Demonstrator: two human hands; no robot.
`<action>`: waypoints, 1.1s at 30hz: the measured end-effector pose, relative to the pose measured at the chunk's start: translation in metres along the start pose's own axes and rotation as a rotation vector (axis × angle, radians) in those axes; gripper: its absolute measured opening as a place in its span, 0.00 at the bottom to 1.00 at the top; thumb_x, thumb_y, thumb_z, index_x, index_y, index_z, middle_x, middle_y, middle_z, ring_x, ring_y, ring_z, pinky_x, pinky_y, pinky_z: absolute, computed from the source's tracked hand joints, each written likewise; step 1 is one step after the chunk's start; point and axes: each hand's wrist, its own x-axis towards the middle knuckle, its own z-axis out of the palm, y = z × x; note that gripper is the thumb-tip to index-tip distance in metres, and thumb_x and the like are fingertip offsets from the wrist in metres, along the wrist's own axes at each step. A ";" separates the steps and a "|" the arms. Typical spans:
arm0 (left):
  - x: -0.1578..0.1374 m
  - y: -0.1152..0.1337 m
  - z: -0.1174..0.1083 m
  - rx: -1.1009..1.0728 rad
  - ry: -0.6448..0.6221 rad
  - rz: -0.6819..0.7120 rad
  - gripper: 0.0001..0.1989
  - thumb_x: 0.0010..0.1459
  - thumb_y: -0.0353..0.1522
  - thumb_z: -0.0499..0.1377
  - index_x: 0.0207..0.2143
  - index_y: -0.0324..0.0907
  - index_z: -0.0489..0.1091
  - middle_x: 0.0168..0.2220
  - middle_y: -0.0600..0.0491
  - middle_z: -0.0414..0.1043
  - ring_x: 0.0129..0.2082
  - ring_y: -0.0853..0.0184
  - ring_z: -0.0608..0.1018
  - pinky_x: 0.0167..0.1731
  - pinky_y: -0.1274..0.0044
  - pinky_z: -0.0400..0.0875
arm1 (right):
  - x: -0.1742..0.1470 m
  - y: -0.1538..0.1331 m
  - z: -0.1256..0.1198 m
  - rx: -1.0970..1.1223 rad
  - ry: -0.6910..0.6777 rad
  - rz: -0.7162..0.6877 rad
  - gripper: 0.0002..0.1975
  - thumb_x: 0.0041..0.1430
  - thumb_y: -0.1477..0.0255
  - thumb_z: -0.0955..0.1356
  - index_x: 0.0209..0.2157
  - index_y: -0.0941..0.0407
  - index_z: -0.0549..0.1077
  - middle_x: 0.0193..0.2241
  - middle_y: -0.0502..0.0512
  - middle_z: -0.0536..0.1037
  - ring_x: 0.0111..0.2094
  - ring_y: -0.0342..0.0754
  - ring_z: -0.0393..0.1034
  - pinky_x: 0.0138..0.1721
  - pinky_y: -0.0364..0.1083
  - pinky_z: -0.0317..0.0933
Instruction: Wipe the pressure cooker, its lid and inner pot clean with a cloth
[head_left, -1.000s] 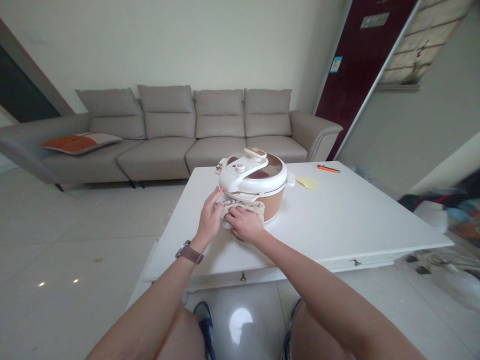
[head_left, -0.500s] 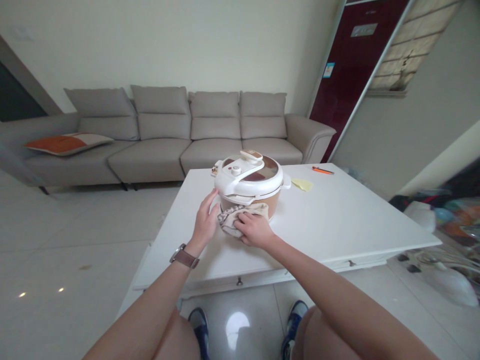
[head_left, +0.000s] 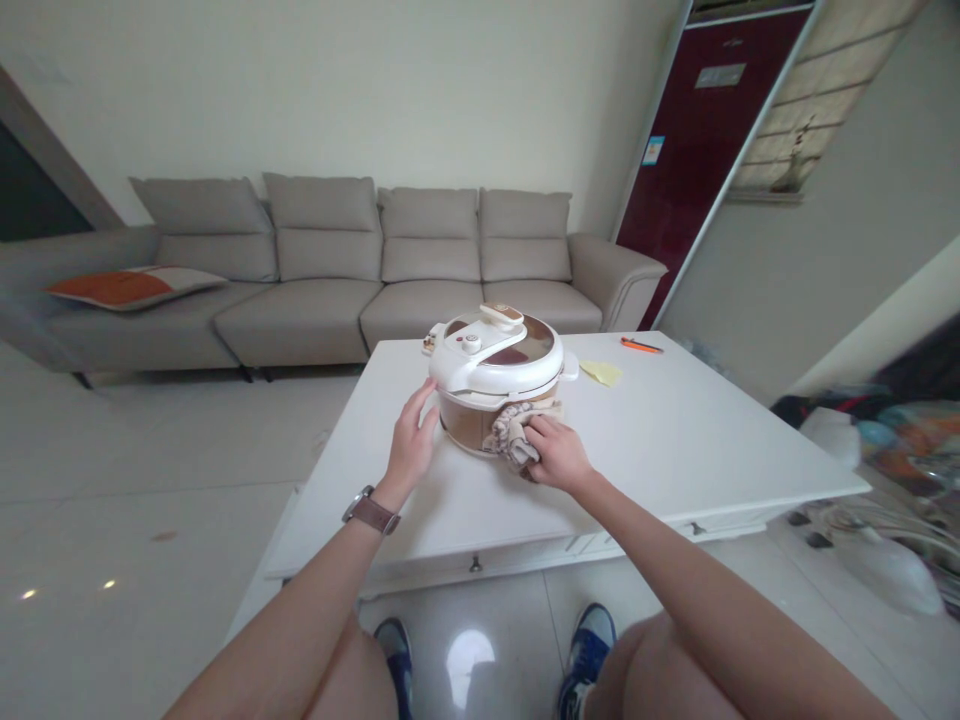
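A white and brown electric pressure cooker (head_left: 496, 355) stands upright on the white table (head_left: 675, 420), its lid in place. At its left side is my left hand (head_left: 411, 435), with a brown-strapped watch on the wrist. The fingers are stretched out and apart, their tips against the cooker near the lid's rim. My right hand (head_left: 559, 452) is closed around a bunched patterned cloth (head_left: 514, 432), which presses against the front right of the cooker's body. Part of the cloth is hidden by the fingers.
A yellow cloth (head_left: 600, 373) and an orange utility knife (head_left: 641, 345) lie on the table to the cooker's right. A grey sofa (head_left: 427, 300) with an orange cushion (head_left: 135, 288) stands behind. Assorted items clutter the floor at right.
My right hand has slid the cloth rightward across the cooker's front, uncovering more of the brown body. My left hand stays against the cooker's left side.
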 end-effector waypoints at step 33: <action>-0.008 0.003 0.005 -0.024 -0.037 -0.025 0.27 0.66 0.34 0.56 0.67 0.48 0.65 0.72 0.48 0.59 0.71 0.53 0.64 0.71 0.55 0.55 | 0.076 0.007 -0.063 0.031 0.327 0.521 0.26 0.54 0.79 0.62 0.55 0.54 0.72 0.55 0.63 0.78 0.53 0.62 0.72 0.47 0.54 0.65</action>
